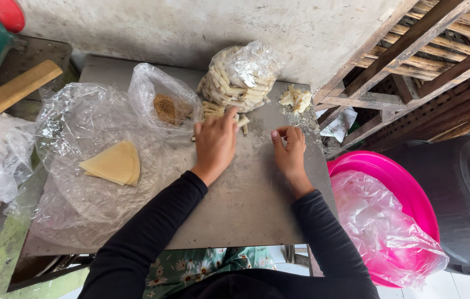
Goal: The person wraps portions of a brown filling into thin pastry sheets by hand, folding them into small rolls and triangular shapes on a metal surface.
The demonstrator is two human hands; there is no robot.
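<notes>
— On the grey metal tabletop (246, 210), where do your hands sit?

— Near the far half. My left hand (215, 143) lies palm down, fingers curled over a few loose pale rolled sticks (242, 120); whether it grips one I cannot tell. My right hand (289, 148) is just beside it, fingers pinched narrow, thumb to fingertip; anything between them is too small to make out.

— Room to move?

— Bare, scuffed sheet runs from my wrists back to the near edge. The right edge drops off close to my right hand, with a pink plastic basin (406, 188) lined with a clear bag below it.

— What crowds you?

— Straight ahead, a crinkled clear bag packed with rolled sticks (239, 77), touching the loose ones. Left of it, a small bag holding brown crumbly filling (164, 108). Farther left, a wide sheet of clear plastic (80, 166) with a stack of thin yellow wrappers (114, 164) folded to a wedge. A pale doughy lump (296, 98) sits at the far right corner, against the rough plaster wall (190, 27). Wooden slats (423, 50) lean on the right.
</notes>
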